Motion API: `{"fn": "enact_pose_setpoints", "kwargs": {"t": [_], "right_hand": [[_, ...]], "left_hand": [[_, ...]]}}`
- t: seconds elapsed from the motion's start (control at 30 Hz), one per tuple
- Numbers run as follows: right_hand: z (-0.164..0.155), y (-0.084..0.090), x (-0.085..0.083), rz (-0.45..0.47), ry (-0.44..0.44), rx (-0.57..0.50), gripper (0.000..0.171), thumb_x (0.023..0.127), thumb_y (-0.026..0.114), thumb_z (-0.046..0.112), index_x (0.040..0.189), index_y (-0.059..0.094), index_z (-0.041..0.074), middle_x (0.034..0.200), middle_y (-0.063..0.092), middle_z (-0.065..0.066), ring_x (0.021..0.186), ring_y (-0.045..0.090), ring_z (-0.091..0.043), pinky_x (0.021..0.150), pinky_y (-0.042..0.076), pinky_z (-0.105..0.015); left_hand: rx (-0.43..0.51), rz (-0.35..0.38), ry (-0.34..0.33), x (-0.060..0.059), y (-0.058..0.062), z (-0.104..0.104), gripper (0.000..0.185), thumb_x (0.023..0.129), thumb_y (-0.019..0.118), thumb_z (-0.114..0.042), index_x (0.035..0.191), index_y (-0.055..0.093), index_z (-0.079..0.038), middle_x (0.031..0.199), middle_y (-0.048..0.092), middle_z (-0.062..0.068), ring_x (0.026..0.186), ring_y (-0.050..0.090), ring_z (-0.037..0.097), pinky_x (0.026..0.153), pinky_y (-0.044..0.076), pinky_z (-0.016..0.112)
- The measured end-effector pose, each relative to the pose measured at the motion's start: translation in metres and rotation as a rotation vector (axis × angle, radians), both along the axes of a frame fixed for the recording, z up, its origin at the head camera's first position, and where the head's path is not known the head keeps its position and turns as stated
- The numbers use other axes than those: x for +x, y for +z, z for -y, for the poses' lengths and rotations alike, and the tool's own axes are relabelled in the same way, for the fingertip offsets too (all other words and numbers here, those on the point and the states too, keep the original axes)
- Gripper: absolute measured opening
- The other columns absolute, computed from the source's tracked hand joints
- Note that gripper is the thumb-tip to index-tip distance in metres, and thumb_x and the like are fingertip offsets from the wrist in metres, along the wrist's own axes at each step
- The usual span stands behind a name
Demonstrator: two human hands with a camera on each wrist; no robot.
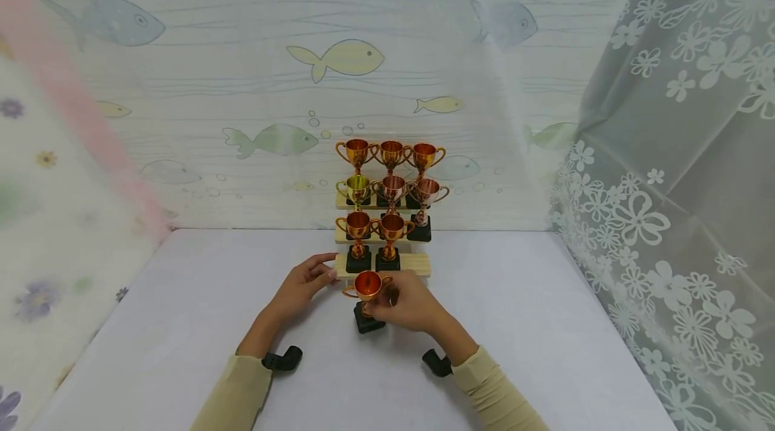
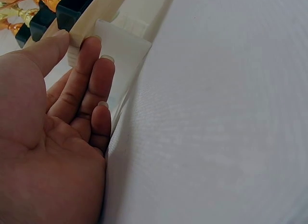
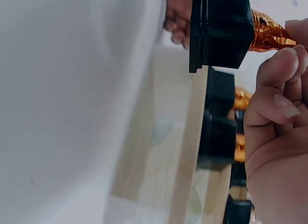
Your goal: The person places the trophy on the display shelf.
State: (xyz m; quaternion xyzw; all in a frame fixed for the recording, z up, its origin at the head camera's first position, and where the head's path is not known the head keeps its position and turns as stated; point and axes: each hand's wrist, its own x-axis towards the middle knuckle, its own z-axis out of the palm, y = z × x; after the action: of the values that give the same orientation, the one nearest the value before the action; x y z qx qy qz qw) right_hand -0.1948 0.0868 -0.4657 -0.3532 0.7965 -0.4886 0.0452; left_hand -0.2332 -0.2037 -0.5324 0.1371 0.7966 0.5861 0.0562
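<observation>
My right hand (image 1: 408, 300) pinches a small copper-gold trophy cup (image 1: 367, 286) by its stem, in front of the stand's lowest tier. Its black square base (image 3: 224, 31) hangs in the air and the cup leans slightly. A tiered stand with wooden boards (image 1: 416, 264) holds rows of similar trophies. On the lowest board, two copper-gold trophies (image 1: 392, 226) stand at the left and middle, with bare wood to their right. At the board's left end my left hand (image 1: 305, 285) holds the corner between thumb (image 2: 53, 43) and fingers.
The middle tier carries a yellow-gold trophy (image 1: 358, 187) and two rose ones (image 1: 427, 192). Three copper-gold trophies (image 1: 391, 152) stand on the top tier. A white cloth covers the table (image 1: 514, 296). Behind hangs a fish-print curtain (image 1: 254, 81); a floral sheer curtain (image 1: 678, 148) hangs at right.
</observation>
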Motion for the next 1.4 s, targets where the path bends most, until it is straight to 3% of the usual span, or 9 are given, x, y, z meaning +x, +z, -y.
{"fn": "enact_pose_setpoints", "kwargs": {"t": [0.2, 0.67, 0.9, 1.13, 1.4], "right_hand": [[-0.014, 0.009, -0.004, 0.018, -0.065, -0.038, 0.018, 0.089, 0.082, 0.007, 0.106, 0.077, 0.011, 0.074, 0.063, 0.004, 0.064, 0.054, -0.008, 0.058, 0.048, -0.024], [-0.04, 0.023, -0.015, -0.049, -0.203, -0.092, 0.031, 0.086, 0.082, 0.003, 0.116, 0.075, 0.008, 0.075, 0.064, 0.003, 0.062, 0.056, -0.011, 0.057, 0.051, -0.026], [-0.051, 0.024, -0.022, -0.019, -0.288, -0.093, 0.018, 0.086, 0.082, 0.004, 0.103, 0.075, 0.005, 0.074, 0.067, 0.0, 0.059, 0.059, -0.014, 0.054, 0.052, -0.029], [-0.061, 0.025, -0.027, -0.016, -0.338, -0.124, 0.017, 0.087, 0.08, 0.002, 0.104, 0.077, 0.002, 0.075, 0.072, -0.004, 0.056, 0.06, -0.015, 0.053, 0.052, -0.029], [-0.068, 0.026, -0.034, -0.048, -0.398, -0.125, 0.015, 0.087, 0.077, 0.0, 0.102, 0.076, 0.001, 0.076, 0.074, -0.008, 0.054, 0.061, -0.016, 0.053, 0.052, -0.03]], "left_hand": [[0.0, 0.008, 0.001, 0.002, 0.002, -0.001, 0.049, 0.108, 0.065, -0.026, 0.154, 0.052, -0.013, 0.112, 0.075, 0.009, 0.108, 0.071, 0.025, 0.094, 0.052, 0.023], [-0.021, 0.016, 0.017, 0.004, 0.005, -0.002, 0.049, 0.108, 0.064, -0.026, 0.154, 0.052, -0.015, 0.111, 0.076, 0.007, 0.107, 0.071, 0.022, 0.095, 0.05, 0.023], [-0.011, 0.008, 0.012, 0.002, 0.002, -0.001, 0.05, 0.109, 0.063, -0.023, 0.155, 0.051, -0.01, 0.112, 0.075, 0.011, 0.107, 0.071, 0.022, 0.093, 0.05, 0.022], [0.01, -0.002, 0.002, 0.002, 0.001, -0.001, 0.051, 0.109, 0.063, -0.023, 0.155, 0.05, -0.008, 0.112, 0.075, 0.015, 0.109, 0.071, 0.028, 0.092, 0.049, 0.021], [0.014, 0.006, 0.008, 0.0, 0.001, -0.001, 0.049, 0.108, 0.064, -0.022, 0.154, 0.052, -0.011, 0.11, 0.075, 0.01, 0.106, 0.071, 0.022, 0.093, 0.05, 0.023]]}}
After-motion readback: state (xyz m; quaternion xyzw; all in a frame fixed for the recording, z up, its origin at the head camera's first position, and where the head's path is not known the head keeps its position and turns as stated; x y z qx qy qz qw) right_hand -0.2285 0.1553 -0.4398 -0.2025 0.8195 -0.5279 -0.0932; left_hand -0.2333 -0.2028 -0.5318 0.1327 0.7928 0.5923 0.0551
